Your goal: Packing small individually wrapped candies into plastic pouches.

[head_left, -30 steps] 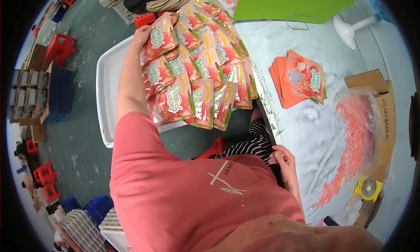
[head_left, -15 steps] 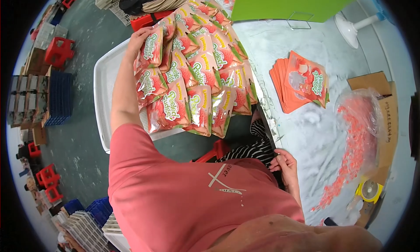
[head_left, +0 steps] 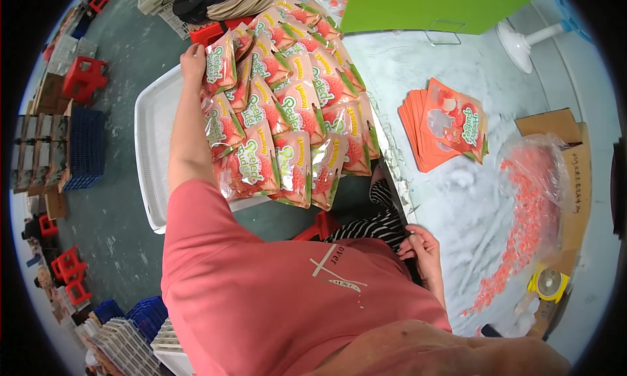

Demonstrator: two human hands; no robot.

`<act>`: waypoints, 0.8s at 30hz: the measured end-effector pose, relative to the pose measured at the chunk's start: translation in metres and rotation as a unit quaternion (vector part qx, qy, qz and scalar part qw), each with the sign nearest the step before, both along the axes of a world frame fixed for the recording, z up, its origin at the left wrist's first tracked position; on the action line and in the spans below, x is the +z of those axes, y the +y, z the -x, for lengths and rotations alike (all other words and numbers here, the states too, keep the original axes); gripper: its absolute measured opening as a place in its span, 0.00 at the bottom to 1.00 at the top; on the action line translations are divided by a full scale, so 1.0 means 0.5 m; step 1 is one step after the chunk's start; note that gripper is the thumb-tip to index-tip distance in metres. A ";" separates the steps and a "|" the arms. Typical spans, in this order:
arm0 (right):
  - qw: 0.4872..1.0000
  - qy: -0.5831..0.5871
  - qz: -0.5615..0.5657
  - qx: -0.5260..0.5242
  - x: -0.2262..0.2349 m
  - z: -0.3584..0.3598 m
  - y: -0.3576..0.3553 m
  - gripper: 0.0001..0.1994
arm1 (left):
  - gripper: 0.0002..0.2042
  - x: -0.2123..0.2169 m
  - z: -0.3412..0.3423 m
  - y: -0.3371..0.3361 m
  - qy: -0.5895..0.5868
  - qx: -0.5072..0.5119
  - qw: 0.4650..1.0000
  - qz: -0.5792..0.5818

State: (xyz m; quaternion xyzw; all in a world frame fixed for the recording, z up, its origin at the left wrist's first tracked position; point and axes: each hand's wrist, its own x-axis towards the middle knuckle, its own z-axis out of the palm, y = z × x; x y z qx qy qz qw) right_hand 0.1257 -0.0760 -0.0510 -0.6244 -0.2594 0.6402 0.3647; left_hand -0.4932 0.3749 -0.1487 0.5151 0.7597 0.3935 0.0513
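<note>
Many glossy pink-and-green snack pouches [head_left: 302, 108] lie overlapping in a heap on a white perforated tray [head_left: 151, 147]. My left hand [head_left: 192, 64] reaches to the heap's far left, its fingers bent at the edge of a standing-up pouch [head_left: 221, 62]. The fingertips are partly hidden there, but they appear closed on that edge. My right hand [head_left: 423, 246] rests at the near edge of the white table [head_left: 450, 206], fingers curled together against it. Whether anything small is between those fingers does not show. Beyond that hand, a fanned stack of flat orange pouches [head_left: 428, 137] lies on the table.
Loose pink wrapped pieces [head_left: 519, 239] spill from a clear bag beside a cardboard box [head_left: 581, 180] at the right. A yellow tape roll [head_left: 548, 283] lies nearby. The green board [head_left: 418, 7] stands at the table's back. Red stools [head_left: 83, 77] and blue crates [head_left: 85, 147] are leftward.
My left hand has slid from over the upper-left pouch to its left edge. That pouch and the ones around it sit slightly farther left. My right hand stays at the table edge.
</note>
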 end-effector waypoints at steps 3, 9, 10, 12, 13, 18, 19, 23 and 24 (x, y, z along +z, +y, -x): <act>1.000 0.014 0.005 0.001 -0.002 0.000 0.002 0.13 | 0.24 0.005 0.051 -0.053 -0.032 -0.002 0.999 0.016; 1.000 0.010 0.009 0.008 0.005 0.000 0.007 0.13 | 0.31 -0.034 0.014 -0.122 -0.153 -0.059 0.982 0.096; 1.000 0.005 0.012 -0.002 0.003 -0.004 0.005 0.13 | 0.32 -0.044 -0.039 -0.097 -0.167 -0.076 0.978 0.095; 1.000 0.009 0.014 0.001 0.004 -0.005 0.006 0.13 | 0.31 -0.050 -0.074 -0.070 -0.175 -0.050 0.979 0.092; 1.000 0.015 0.016 -0.005 0.005 -0.005 0.006 0.13 | 0.31 -0.047 -0.075 -0.053 -0.180 -0.028 0.979 0.087; 1.000 0.004 0.008 -0.006 0.002 -0.004 0.006 0.13 | 0.29 -0.040 -0.066 -0.028 -0.018 -0.022 0.993 0.116; 1.000 0.005 0.007 -0.010 0.001 -0.003 0.005 0.13 | 0.28 -0.036 -0.070 -0.028 0.008 -0.017 0.989 0.147; 1.000 0.001 0.003 -0.001 0.002 0.000 0.005 0.13 | 0.29 -0.034 -0.082 -0.038 0.084 0.022 0.988 0.127; 1.000 0.002 0.002 0.002 0.001 0.000 0.006 0.13 | 0.29 -0.030 -0.074 -0.039 0.045 0.020 0.992 0.120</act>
